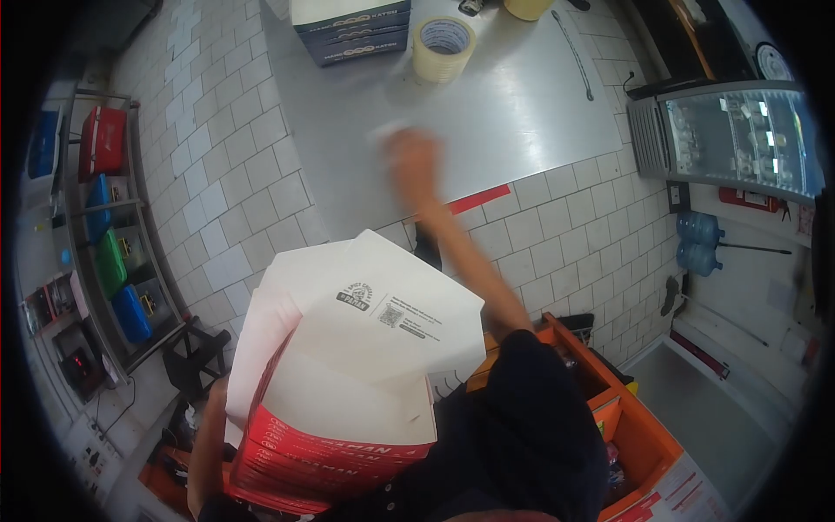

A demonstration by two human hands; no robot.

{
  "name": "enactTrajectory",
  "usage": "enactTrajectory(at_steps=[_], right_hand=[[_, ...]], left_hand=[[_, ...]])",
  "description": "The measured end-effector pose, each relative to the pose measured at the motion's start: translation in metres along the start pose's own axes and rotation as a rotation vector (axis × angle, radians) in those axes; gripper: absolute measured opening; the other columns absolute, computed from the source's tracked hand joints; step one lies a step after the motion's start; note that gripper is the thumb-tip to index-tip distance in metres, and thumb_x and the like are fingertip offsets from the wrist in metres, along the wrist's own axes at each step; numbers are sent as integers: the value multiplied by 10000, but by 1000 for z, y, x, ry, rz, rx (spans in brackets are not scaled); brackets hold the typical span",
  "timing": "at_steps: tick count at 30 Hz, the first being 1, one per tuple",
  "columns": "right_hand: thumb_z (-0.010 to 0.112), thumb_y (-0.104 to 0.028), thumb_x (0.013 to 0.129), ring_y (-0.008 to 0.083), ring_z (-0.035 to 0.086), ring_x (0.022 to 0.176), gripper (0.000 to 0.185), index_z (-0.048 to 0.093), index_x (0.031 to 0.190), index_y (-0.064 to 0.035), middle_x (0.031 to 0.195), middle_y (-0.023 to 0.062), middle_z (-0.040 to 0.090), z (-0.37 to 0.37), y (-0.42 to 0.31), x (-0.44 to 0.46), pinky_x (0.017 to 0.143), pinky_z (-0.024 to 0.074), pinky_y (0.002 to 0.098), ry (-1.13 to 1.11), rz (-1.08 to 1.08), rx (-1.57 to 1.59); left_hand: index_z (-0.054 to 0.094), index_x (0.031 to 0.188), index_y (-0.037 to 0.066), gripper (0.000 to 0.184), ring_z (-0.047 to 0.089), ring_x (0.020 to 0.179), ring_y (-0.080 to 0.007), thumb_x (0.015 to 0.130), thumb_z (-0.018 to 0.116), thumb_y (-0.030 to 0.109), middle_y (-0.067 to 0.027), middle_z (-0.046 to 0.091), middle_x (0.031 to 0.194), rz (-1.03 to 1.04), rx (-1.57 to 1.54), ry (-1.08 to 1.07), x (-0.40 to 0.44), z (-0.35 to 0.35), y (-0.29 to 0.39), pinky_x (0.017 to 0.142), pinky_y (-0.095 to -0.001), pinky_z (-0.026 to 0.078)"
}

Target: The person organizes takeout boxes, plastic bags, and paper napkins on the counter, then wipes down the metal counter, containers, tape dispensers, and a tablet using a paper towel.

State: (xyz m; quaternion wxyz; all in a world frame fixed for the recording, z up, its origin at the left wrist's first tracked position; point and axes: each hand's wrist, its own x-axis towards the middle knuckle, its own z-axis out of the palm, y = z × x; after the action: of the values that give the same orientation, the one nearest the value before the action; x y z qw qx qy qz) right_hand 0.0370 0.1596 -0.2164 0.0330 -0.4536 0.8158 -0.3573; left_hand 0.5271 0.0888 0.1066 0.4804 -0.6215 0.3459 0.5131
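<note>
A nested stack of red and white cardboard food boxes [348,383] leans against my body, its white lids folded up and printed with a logo and a QR code. My left hand [215,402] grips the left side of this stack, fingers partly hidden behind it. Over the steel table [496,122], my right hand [414,161] is smeared by motion and looks closed. At its fingertips is a small white thing [383,132], too blurred to name. The right hand is apart from the boxes.
Dark blue boxes [352,35] and a roll of clear tape [444,50] stand on the table's far side. An orange cabinet [639,435] is at my right. Left is a metal rack [139,217] with coloured bins; a glass-door fridge [739,135] stands right.
</note>
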Motion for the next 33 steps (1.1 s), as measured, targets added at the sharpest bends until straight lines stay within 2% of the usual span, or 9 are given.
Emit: enactTrajectory(at_steps=[2,6,8,12,16,18,21,30,33], right_hand=[[587,-105,870,283,594,1102,268,673,1123,-124,1099,90,660,60,-114,-49,1056,383,509,-330,-330,65],[568,-87,873,260,603,1081,187,664,1031,-119,1066,71,672,8,-98,-23,1027,399,508,-155,-318,420],[526,-15,881,295,597,1038,192,643,1031,-38,1061,115,664,-52,7,18,940,410,471,199,-64,166],[572,-37,868,375,600,988,323,680,1172,-55,1094,202,629,-153,175,69,827,490,454,316,390,-324],[596,-59,867,343,592,1031,323,679,1179,-48,1099,163,623,-118,138,80,876,461,467,27,312,-272],[583,-58,875,319,585,1047,311,684,1169,-45,1085,138,620,-94,85,71,891,436,467,27,164,-253],[562,-52,882,308,587,1033,301,695,1151,-48,1067,122,618,-81,52,82,881,425,454,-9,247,-150],[538,-17,871,314,592,1039,313,719,1122,-64,1082,134,628,-78,98,147,922,424,477,4,168,-112],[538,-28,879,328,600,1028,303,719,1120,-64,1066,157,637,-110,129,135,925,435,477,214,300,-129]], left_hand=[[394,1516,66,780,481,1311,-249,940,513,578,-147,481,1473,8,1,3,1,3,1,1073,-367,389],[392,1517,66,782,478,1313,-250,941,508,581,-148,478,1476,10,-15,-2,3,0,2,1075,-368,387],[391,1517,66,783,477,1315,-250,942,506,583,-148,476,1477,12,-28,-7,5,5,2,1077,-368,385],[390,1518,66,784,474,1317,-251,942,501,586,-148,473,1479,14,-50,-4,3,6,-2,1079,-368,383],[388,1519,66,786,471,1320,-252,943,497,589,-148,469,1482,16,-62,-4,0,3,4,1082,-369,381],[387,1519,65,787,470,1321,-253,944,494,591,-148,468,1483,20,-62,-4,0,5,1,1083,-369,380],[386,1520,65,788,467,1323,-253,944,491,593,-149,465,1485,16,-81,-8,-2,9,-3,1085,-369,378],[382,1522,65,792,461,1329,-255,946,481,600,-149,458,1490,3,-121,-12,-8,20,-11,1091,-370,373],[381,1523,65,793,459,1331,-256,947,477,603,-150,455,1492,5,-136,-13,-8,25,-12,1093,-370,371]])
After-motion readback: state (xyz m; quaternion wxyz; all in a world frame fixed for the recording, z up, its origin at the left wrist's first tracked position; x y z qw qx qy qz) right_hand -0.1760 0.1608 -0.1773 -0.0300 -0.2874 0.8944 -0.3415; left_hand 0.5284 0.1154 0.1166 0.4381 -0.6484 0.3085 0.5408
